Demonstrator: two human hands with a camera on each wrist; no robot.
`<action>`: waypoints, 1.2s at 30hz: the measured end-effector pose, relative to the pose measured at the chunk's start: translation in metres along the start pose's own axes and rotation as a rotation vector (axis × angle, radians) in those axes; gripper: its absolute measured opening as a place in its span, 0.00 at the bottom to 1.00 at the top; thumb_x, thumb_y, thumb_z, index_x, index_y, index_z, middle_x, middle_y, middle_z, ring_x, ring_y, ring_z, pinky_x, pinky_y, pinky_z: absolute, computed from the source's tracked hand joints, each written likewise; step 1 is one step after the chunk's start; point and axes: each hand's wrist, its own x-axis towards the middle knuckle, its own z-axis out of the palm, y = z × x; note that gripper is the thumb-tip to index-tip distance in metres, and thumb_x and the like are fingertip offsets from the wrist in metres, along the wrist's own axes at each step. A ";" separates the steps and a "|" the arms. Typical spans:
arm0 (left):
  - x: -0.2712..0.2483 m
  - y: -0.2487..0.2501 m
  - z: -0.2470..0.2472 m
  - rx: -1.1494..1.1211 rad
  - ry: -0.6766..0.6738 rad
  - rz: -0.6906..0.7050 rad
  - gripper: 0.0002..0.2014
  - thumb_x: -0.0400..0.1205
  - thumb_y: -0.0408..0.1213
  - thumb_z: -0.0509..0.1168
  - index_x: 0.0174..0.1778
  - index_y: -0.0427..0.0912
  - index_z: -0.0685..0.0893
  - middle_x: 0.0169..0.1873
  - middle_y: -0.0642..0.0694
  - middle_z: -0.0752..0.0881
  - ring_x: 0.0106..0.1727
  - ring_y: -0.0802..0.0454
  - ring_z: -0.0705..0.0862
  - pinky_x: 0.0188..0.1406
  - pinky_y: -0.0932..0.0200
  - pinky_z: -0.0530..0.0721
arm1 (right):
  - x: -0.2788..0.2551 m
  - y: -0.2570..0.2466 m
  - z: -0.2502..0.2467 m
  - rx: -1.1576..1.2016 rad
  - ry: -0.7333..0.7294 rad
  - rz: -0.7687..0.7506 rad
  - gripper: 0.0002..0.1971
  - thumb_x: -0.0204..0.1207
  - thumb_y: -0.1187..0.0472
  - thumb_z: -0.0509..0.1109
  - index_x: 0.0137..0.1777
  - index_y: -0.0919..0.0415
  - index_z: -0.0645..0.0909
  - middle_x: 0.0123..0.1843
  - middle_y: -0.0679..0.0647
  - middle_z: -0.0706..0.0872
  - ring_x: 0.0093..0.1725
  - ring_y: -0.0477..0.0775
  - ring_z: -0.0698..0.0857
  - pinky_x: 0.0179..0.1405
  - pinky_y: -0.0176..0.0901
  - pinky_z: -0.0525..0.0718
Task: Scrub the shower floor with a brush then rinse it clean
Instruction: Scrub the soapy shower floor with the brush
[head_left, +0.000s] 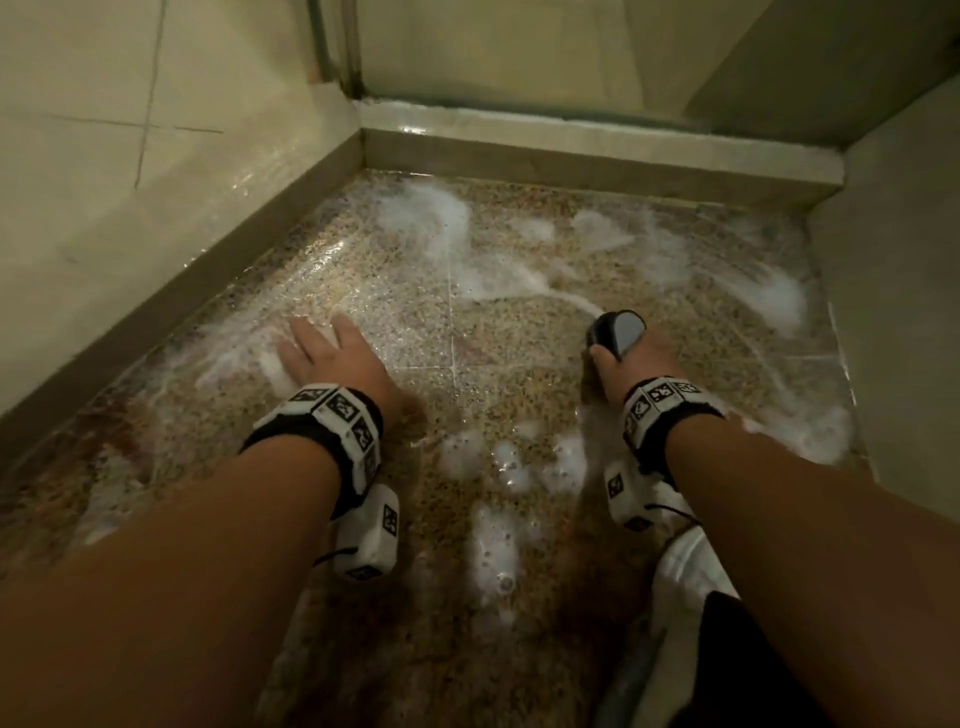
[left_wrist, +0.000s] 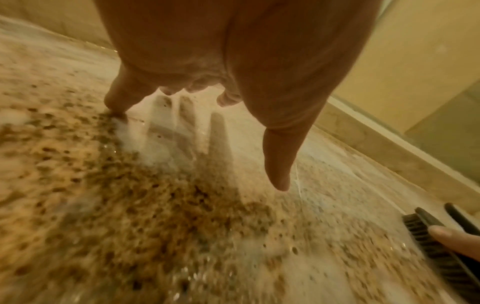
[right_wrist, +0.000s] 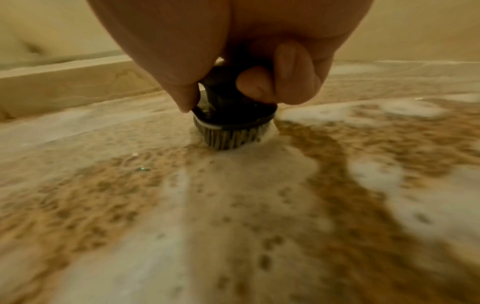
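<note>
Slipping is the likely hazard: the speckled brown pebble-pattern shower floor (head_left: 467, 332) is slick with white foam, and the left hand (head_left: 332, 358), fingers spread, bears down on it. The right hand (head_left: 631, 364) grips the dark round scrub brush (right_wrist: 231, 125), bristles touching the floor beneath its fingers.

a bathroom shower stall: tiled walls (head_left: 130, 156), wet speckled floor (head_left: 415, 322), raised curb (head_left: 571, 150).

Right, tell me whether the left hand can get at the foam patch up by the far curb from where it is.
Probably yes. The left hand rests flat and holds nothing, and only wet floor lies between it and the foam patch. The right hand, gripping the brush, works off to the side.
</note>
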 end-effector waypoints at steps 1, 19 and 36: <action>-0.001 0.004 0.004 0.010 0.010 -0.002 0.64 0.73 0.59 0.79 0.90 0.46 0.37 0.87 0.36 0.33 0.87 0.30 0.35 0.85 0.33 0.51 | 0.001 0.012 -0.001 -0.006 0.000 0.020 0.41 0.83 0.40 0.68 0.87 0.64 0.59 0.81 0.65 0.73 0.73 0.70 0.79 0.63 0.57 0.82; 0.026 -0.038 -0.015 -0.014 0.040 -0.153 0.73 0.63 0.67 0.82 0.89 0.47 0.36 0.87 0.35 0.32 0.87 0.29 0.36 0.83 0.26 0.51 | -0.052 -0.175 0.016 0.052 -0.103 -0.231 0.36 0.82 0.43 0.70 0.82 0.62 0.62 0.77 0.63 0.71 0.68 0.68 0.80 0.55 0.55 0.81; 0.036 -0.032 -0.013 0.058 -0.080 -0.180 0.76 0.64 0.69 0.79 0.86 0.38 0.28 0.84 0.29 0.28 0.85 0.23 0.33 0.83 0.23 0.53 | 0.035 -0.141 -0.028 0.014 0.033 -0.041 0.40 0.83 0.42 0.69 0.84 0.67 0.59 0.80 0.67 0.71 0.71 0.69 0.79 0.55 0.53 0.78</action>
